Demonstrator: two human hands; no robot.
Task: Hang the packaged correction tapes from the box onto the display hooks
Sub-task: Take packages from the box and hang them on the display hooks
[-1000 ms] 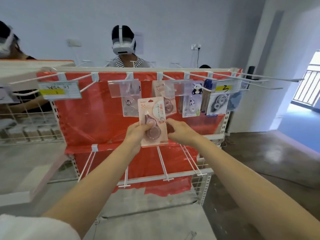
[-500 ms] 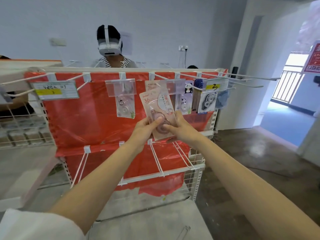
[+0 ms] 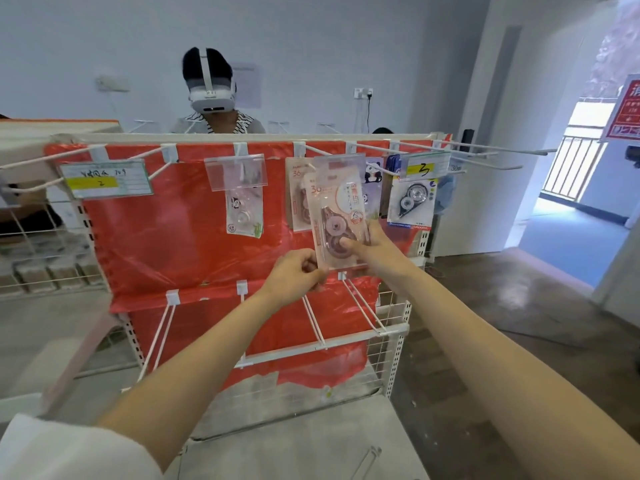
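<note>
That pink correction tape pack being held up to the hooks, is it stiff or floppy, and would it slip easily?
The pink correction tape pack probably stays fairly stiff: it stands flat though the right hand pinches only its lower edge. It looks light, since fingertips alone carry it. Its glossy plastic blister may be slippery, perhaps why the left hand steadies the corner.

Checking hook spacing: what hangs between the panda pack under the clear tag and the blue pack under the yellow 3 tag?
In the head view, the pink packs, with the held pack in front, and a second panda pack.
</note>
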